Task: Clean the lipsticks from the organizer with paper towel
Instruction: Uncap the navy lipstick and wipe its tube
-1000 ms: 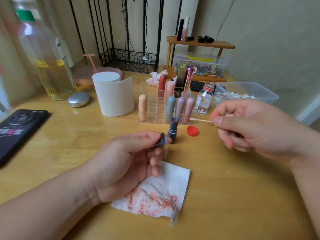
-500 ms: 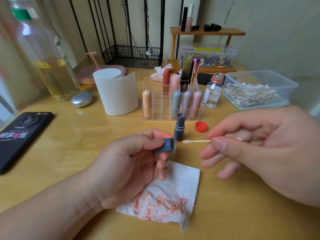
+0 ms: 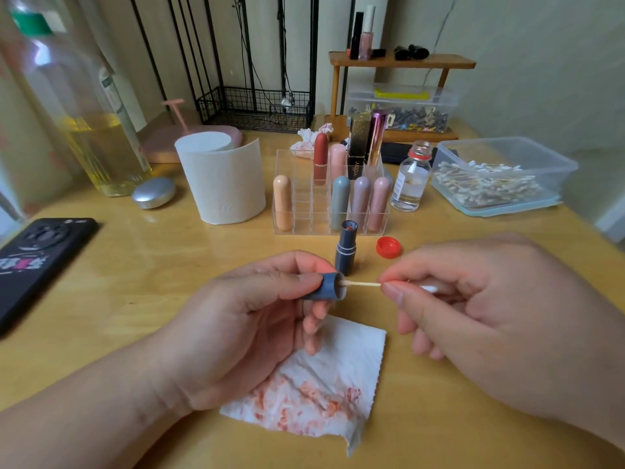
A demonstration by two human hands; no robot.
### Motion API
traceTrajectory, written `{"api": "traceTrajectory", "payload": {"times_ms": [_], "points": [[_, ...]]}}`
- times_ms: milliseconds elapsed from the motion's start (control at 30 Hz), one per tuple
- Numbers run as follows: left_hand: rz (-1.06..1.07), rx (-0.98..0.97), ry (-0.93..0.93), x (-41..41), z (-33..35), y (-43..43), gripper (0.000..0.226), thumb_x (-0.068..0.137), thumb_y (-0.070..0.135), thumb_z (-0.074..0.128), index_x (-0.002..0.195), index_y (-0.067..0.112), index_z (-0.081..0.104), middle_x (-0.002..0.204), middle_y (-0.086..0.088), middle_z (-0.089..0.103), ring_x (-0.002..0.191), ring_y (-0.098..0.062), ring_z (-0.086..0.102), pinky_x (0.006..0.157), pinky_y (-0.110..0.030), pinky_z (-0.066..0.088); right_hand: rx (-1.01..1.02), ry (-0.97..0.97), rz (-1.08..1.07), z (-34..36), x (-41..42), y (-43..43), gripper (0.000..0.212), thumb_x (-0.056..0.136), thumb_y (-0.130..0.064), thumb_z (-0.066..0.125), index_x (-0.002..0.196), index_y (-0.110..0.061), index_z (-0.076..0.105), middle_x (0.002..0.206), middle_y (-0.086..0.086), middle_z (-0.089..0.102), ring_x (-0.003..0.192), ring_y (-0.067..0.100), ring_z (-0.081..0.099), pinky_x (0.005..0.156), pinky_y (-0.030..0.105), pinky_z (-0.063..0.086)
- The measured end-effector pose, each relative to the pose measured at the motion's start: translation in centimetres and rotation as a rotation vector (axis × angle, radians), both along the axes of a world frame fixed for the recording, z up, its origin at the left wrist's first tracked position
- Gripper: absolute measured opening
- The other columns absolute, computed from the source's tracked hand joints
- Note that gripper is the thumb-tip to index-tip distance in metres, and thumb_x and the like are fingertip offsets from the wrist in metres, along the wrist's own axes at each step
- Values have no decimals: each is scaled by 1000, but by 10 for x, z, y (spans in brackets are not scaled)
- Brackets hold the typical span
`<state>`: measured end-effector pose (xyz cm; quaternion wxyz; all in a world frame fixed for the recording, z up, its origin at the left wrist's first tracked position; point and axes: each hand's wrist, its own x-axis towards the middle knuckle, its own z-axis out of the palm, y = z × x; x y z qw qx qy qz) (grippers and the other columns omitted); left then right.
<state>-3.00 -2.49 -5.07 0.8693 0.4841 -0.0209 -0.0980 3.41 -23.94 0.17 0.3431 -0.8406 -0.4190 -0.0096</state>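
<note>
While the left hand [image 3: 243,319] is gripping the cap [image 3: 324,286] between thumb and curled fingers, out in front of the organizer [image 3: 304,211], the right hand [image 3: 490,326] is pinching a swab [image 3: 362,284] between thumb and forefinger. And here is the line that matters: the cap is lying on its side, long axis running left to right, open mouth facing the right hand. The swab is lying along that same axis, its white tip sitting right at the mouth. Whether it is already inside, I cannot tell. So the right hand is the one placed to work, I'd say, pushing straight leftward down the bore, while the left is only steadying.

The lipstick [image 3: 346,248] itself is standing upright and uncapped just in front of the organizer, beyond the two hands. The towel [image 3: 324,384], smeared red, is lying flat further out from the organizer, partly under the left hand. Any tilt of the cap is looking like the risk here, since the swab would be jamming against the wall.
</note>
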Motion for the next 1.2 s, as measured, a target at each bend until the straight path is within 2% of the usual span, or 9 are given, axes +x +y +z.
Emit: {"api": "traceTrajectory", "payload": {"times_ms": [133,300,433,500,600,733,933,1067,1200], "points": [[6,35,-11,0,-1,-2,25,82,16,65,99,-1,65,74,-15,50,64,-21,45,58,-32,43,-3,-122,3,1,0,0,14,87,-30,60,75,-30,67,58,-4,62,50,14,61,42,34,45],[13,49,-1,0,-1,-2,19,89,16,60,98,0,66,74,-14,50,64,-19,45,57,-31,43,-41,-204,-2,2,0,0,13,86,-26,63,74,-27,66,52,-8,51,49,11,51,43,24,37],[29,28,18,-1,0,-4,20,85,12,62,100,1,68,78,-17,55,66,-22,52,59,-30,50,-101,-145,15,2,-2,0,14,83,-27,62,70,-27,63,59,-15,51,52,3,48,43,11,31],[32,18,17,-1,0,-4,23,84,10,60,102,0,68,84,-21,57,69,-25,56,62,-31,52,-101,-71,29,3,-2,0,15,83,-29,60,69,-27,62,58,-16,53,52,2,49,43,9,31],[30,5,16,-1,0,-2,24,83,3,60,105,-2,67,92,-25,60,71,-27,59,64,-32,55,-117,-27,39,1,2,-1,17,86,-31,59,69,-27,59,57,-17,52,52,4,50,43,11,31],[27,-7,33,-1,2,-2,21,78,-8,62,99,-3,67,83,-23,61,67,-26,63,63,-30,57,-155,-138,21,-1,3,0,17,88,-28,58,71,-28,56,57,-22,48,50,5,46,42,18,30],[41,16,30,0,1,-2,14,77,2,75,87,2,65,82,-21,58,68,-25,64,65,-30,57,-125,-224,16,-2,3,0,14,90,-30,56,76,-28,58,52,-12,40,52,10,45,48,30,36],[70,11,77,-1,2,-3,28,76,1,73,102,-4,68,81,-20,63,65,-25,64,62,-28,58,-144,-251,29,-2,3,0,15,92,-33,53,78,-28,58,53,-13,41,54,10,44,52,31,37],[14,75,58,-2,5,-5,29,82,9,71,103,-10,67,84,-18,65,67,-20,61,63,-25,56,-143,-257,30,2,2,-1,15,92,-33,52,80,-28,59,55,-12,43,53,9,45,49,30,36]]}}
